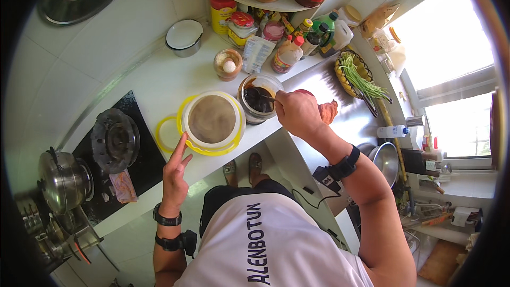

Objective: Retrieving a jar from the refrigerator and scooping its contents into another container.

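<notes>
A clear plastic jar (pixel 259 99) stands on the white counter with a dark brown, glossy substance inside. My right hand (pixel 297 109) grips a thin utensil (pixel 267 96) whose lower end dips into that substance; most of its handle is hidden by my fingers. To the left of the jar sits a round tub with a yellow rim (pixel 232 143), with a brownish, smooth-looking surface (pixel 212 119) inside its white ring. My left hand (pixel 176 173) has its fingers apart and holds nothing, one fingertip against the tub's near-left edge. A yellow-edged lid (pixel 168 133) lies partly behind the tub.
At the back are an egg in a brown pot (pixel 228 65), a white packet (pixel 258 54), a sauce bottle (pixel 286 56) and other jars. A gas hob (pixel 115 139) is left. Right, a red cloth (pixel 328 111) and a basket of green stalks (pixel 354 73) lie by steel.
</notes>
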Demonstrator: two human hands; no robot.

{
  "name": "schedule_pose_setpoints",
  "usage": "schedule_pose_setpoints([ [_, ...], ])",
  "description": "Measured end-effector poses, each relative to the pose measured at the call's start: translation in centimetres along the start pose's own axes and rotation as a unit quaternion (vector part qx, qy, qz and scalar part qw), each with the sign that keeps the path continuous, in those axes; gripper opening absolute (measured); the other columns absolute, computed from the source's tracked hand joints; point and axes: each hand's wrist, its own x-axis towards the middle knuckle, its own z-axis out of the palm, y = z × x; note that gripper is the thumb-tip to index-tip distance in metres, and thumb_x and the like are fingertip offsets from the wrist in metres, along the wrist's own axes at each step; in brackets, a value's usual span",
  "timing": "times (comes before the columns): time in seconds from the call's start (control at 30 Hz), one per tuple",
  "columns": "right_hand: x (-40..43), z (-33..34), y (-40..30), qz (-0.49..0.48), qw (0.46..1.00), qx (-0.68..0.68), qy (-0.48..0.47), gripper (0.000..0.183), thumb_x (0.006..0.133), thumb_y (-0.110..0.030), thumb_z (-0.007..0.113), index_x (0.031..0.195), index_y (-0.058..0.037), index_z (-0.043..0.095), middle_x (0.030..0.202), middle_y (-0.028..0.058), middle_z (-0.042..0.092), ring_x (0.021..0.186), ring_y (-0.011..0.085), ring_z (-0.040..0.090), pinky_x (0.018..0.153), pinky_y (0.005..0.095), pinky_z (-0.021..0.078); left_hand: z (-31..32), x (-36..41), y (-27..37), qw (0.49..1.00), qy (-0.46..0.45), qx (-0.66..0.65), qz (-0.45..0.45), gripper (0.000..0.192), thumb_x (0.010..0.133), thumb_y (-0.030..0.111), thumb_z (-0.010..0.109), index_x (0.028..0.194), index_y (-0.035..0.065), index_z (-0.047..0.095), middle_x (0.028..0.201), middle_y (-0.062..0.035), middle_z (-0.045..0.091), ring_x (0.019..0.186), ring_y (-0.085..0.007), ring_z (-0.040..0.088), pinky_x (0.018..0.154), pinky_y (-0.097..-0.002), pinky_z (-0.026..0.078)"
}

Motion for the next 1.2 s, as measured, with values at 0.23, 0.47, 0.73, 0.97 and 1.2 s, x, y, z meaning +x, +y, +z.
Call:
schedule_pose_setpoints([
  [0.23, 0.1, 1.3, 3.0, 0.118, 0.946, 0.295, 0.062, 0.015, 0.087, -0.011, 0.068, 0.08, 0.0019, 0.072, 0.067, 0.0193, 0.067, 0.059, 0.0324, 0.067, 0.06, 0.0405, 0.0531, 0.4, 0.0, 0.0, 0.999, 0.031, 0.026, 0.011, 0.087, 0.1, 0.066, 0.031, 0.158, 0.0013, 0.032, 0.161, -0.0188, 0.039, 0.149, -0.0351, 0.037, 0.112, -0.0511, 0.043],
  [0.47, -2.0, -1.7, 4.1, 0.214, 0.886, 0.408, 0.051, 0.02, 0.092, -0.013, 0.069, 0.088, 0.0066, 0.073, 0.061, 0.0056, 0.065, 0.052, 0.0109, 0.059, 0.05, 0.0291, 0.0469, 0.2, 0.2, 0.0, 0.999, 0.015, 0.045, 0.024, 0.087, 0.1, 0.066, 0.032, 0.159, 0.0025, 0.03, 0.161, -0.0185, 0.038, 0.148, -0.0335, 0.038, 0.113, -0.0501, 0.042],
  [0.73, -4.7, -4.9, 5.8, 0.237, 0.865, 0.432, 0.094, 0.019, 0.095, -0.015, 0.067, 0.09, 0.0028, 0.073, 0.063, 0.0013, 0.062, 0.049, 0.0055, 0.053, 0.044, 0.0211, 0.0383, -0.2, 0.3, 0.5, 1.0, -0.017, 0.026, -0.001, 0.095, 0.096, 0.07, 0.038, 0.162, 0.0028, 0.023, 0.164, -0.0188, 0.03, 0.153, -0.0343, 0.029, 0.117, -0.05, 0.035],
  [0.97, -7.0, -8.3, 5.2, 0.239, 0.853, 0.447, 0.123, 0.02, 0.096, -0.015, 0.067, 0.086, 0.0017, 0.072, 0.061, 0.0015, 0.061, 0.045, 0.005, 0.049, 0.041, 0.0217, 0.0339, -0.4, 0.2, 0.1, 0.998, -0.001, 0.056, 0.034, 0.079, 0.1, 0.057, 0.035, 0.162, 0.0084, 0.028, 0.162, -0.0125, 0.04, 0.128, -0.0258, 0.057, 0.111, -0.0477, 0.043],
  [1.2, -7.5, -9.4, 4.7, 0.238, 0.839, 0.47, 0.136, 0.02, 0.097, -0.016, 0.068, 0.089, 0.0023, 0.072, 0.061, 0.0019, 0.061, 0.045, 0.0046, 0.047, 0.041, 0.0207, 0.0328, -0.2, 0.0, 0.6, 0.999, -0.004, 0.051, 0.02, 0.08, 0.1, 0.061, 0.035, 0.162, 0.0126, 0.028, 0.162, -0.0062, 0.042, 0.072, -0.0115, 0.046, 0.108, -0.0454, 0.046],
])
